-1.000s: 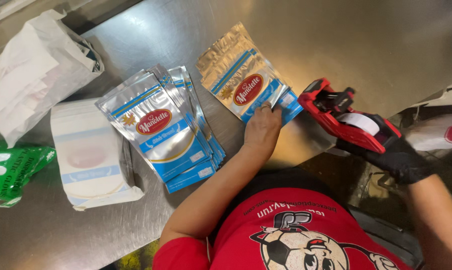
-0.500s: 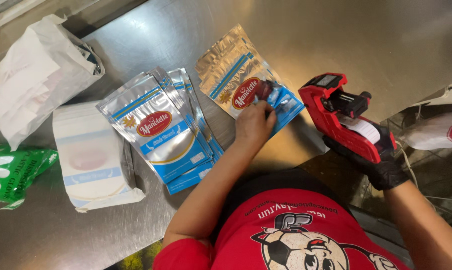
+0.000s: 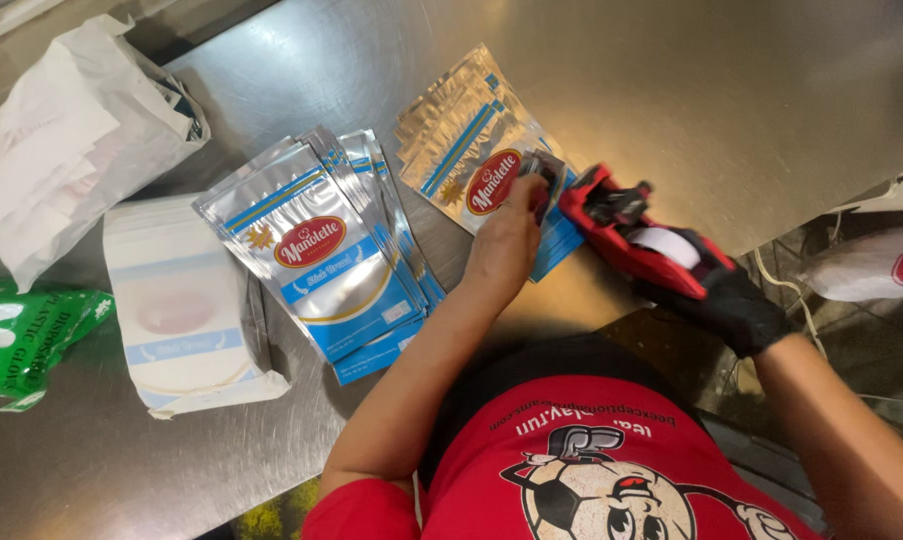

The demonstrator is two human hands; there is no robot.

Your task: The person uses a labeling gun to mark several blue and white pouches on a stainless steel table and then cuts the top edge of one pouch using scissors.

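My left hand presses down on the lower edge of a small stack of silver and blue pouches on the steel table. My right hand, in a black glove, grips a red label gun. The gun's nose touches the lower right corner of that stack, right beside my left fingers. A second, fanned pile of the same silver pouches lies just left of my left forearm.
A white-wrapped bundle of pouches lies left of the fanned pile. A crumpled white bag sits at the far left, a green plastic bag below it. The table's edge runs by my right hand, with another packet beyond it.
The label gun has swung down and left from above the table edge onto the corner of the pouch stack. My left hand slid slightly up onto the stack.
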